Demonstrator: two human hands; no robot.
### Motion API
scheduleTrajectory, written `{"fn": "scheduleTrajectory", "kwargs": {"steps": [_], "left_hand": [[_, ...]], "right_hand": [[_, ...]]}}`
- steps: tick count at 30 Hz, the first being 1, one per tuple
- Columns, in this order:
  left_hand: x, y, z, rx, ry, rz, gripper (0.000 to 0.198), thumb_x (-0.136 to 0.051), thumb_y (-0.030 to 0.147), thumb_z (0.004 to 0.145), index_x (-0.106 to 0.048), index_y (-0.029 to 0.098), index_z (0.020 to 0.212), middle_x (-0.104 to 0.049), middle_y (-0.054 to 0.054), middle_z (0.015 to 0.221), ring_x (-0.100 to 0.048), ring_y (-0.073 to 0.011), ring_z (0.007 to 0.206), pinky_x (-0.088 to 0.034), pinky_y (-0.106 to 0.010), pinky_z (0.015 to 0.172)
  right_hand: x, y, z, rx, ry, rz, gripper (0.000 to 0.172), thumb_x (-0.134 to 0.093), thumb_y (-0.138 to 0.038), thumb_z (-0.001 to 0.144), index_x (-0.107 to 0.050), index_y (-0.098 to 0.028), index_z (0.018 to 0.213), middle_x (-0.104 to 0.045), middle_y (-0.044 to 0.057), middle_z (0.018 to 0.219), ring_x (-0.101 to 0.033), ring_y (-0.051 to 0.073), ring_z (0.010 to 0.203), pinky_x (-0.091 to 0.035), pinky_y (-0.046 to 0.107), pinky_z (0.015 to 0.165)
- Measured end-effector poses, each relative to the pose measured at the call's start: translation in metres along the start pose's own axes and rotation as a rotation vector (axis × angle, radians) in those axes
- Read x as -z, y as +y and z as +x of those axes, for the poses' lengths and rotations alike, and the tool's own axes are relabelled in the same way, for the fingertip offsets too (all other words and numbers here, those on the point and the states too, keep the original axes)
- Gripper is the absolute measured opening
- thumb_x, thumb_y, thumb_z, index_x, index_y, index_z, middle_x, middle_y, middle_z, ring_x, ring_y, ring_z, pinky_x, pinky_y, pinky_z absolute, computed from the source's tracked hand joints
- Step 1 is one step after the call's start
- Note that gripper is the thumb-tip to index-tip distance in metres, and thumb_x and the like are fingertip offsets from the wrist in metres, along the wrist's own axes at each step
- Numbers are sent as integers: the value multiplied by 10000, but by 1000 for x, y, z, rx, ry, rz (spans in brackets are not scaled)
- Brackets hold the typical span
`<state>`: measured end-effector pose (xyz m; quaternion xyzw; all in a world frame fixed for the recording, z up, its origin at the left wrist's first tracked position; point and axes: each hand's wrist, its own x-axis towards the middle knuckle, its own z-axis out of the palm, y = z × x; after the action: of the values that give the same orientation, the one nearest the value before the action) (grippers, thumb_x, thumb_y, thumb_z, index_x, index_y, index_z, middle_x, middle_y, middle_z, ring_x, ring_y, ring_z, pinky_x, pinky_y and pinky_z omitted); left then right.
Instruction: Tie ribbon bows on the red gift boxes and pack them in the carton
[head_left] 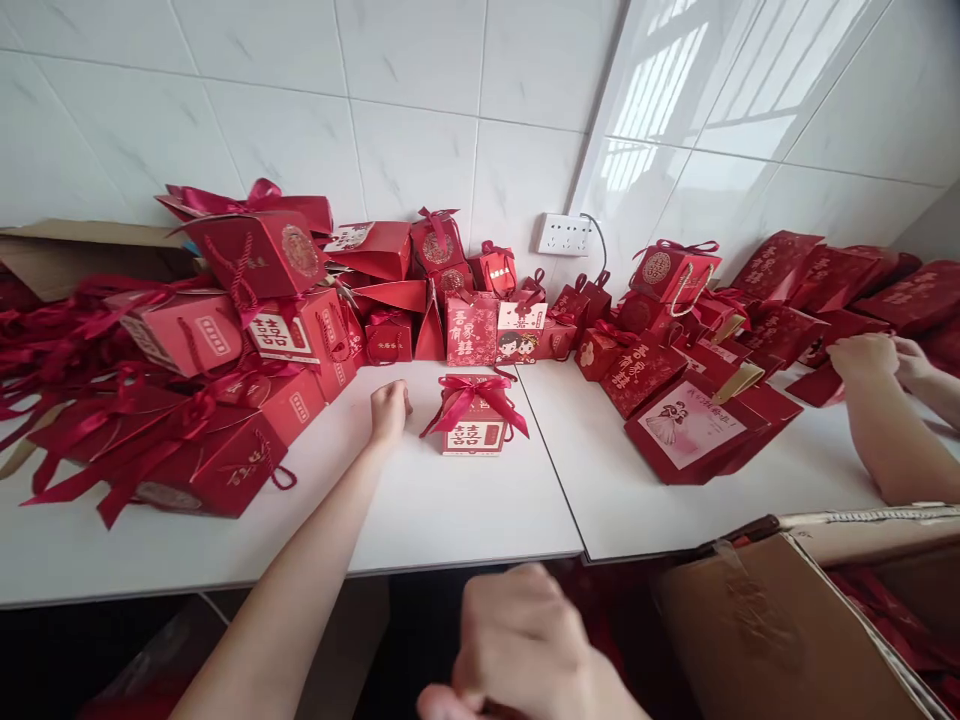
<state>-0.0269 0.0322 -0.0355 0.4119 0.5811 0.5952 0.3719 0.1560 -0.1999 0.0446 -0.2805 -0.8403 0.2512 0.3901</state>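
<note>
My left hand point(390, 408) rests on the white table point(450, 510) with its fingers curled shut and nothing visible in them. It lies just left of a small red gift box point(474, 420) tied with a red ribbon bow, not touching it. My right hand point(517, 650) is low and close to the camera, below the table's front edge. It is closed in a fist, and whatever may be inside is hidden.
Piles of red gift boxes and bags point(247, 300) with ribbons line the tiled wall from left to right. Another person's hands point(874, 360) work among flat red bags at the right. An open cardboard carton point(780, 620) stands at the lower right. A wall socket point(564, 234) is behind.
</note>
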Motion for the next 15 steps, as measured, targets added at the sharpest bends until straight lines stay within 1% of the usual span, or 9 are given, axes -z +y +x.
{"fn": "scheduleTrajectory", "kwargs": {"steps": [2, 4, 5, 6, 8, 10, 12, 13, 15], "left_hand": [[1, 1, -2, -1, -4, 14, 248, -510, 354, 907, -583, 126, 969, -606, -23, 845, -572, -97, 660, -507, -244, 585], [1, 2, -5, -8, -7, 32, 263, -519, 347, 903, -576, 134, 1046, -616, -52, 963, -605, -133, 778, -536, -297, 674], [2, 3, -7, -12, -10, 41, 275, -523, 344, 900, -570, 137, 1075, -613, -62, 1011, -610, -148, 828, -540, -321, 712], [3, 4, -9, -16, -14, 50, 287, -526, 342, 898, -564, 140, 1099, -607, -70, 1049, -610, -162, 868, -539, -342, 743], [4, 6, -13, -20, -21, 68, 308, -533, 339, 895, -552, 142, 1130, -595, -80, 1096, -606, -180, 919, -535, -370, 780], [7, 7, -19, -22, -30, 84, 314, -534, 338, 894, -549, 144, 1141, -590, -84, 1115, -603, -187, 941, -532, -382, 797], [9, 8, -24, -25, -36, 98, 316, -535, 338, 893, -549, 144, 1142, -589, -84, 1117, -602, -188, 944, -531, -383, 799], [10, 8, -27, -27, -38, 105, 314, -535, 338, 894, -550, 144, 1139, -590, -83, 1113, -603, -187, 939, -532, -380, 795], [11, 9, -32, -35, -42, 118, 306, -534, 339, 895, -554, 140, 1126, -597, -78, 1089, -608, -178, 914, -537, -367, 774]], "right_hand": [[-24, 4, -14, -9, -63, 22, 197, -575, -450, 845, -626, -290, 742, -635, -45, 709, -566, 128, 590, -450, 266, 498], [-46, 7, -31, -23, -113, 39, 253, -537, -433, 890, -626, -201, 845, -641, -8, 795, -584, 110, 644, -479, 250, 574], [-56, 10, -38, -34, -133, 48, 271, -528, -431, 898, -620, -182, 845, -636, 2, 798, -584, 105, 648, -478, 236, 582], [-67, 13, -45, -47, -150, 55, 278, -523, -432, 897, -615, -188, 801, -630, -3, 767, -577, 102, 626, -466, 220, 563], [-89, 23, -57, -76, -175, 67, 321, -515, -416, 874, -562, -220, 624, -590, -35, 622, -522, 95, 516, -396, 203, 473], [-110, 33, -67, -122, -189, 88, 368, -507, -361, 826, -437, -207, 499, -470, -51, 468, -412, 87, 402, -296, 209, 403], [-128, 41, -76, -200, -201, 128, 337, -504, -310, 761, -351, -196, 483, -369, -56, 425, -316, 77, 367, -232, 217, 391], [-134, 44, -81, -244, -202, 150, 316, -502, -294, 735, -330, -196, 488, -347, -56, 427, -294, 75, 369, -217, 220, 395], [-141, 45, -88, -313, -197, 203, 286, -496, -287, 713, -327, -198, 499, -349, -52, 444, -298, 75, 383, -217, 224, 411]]}}
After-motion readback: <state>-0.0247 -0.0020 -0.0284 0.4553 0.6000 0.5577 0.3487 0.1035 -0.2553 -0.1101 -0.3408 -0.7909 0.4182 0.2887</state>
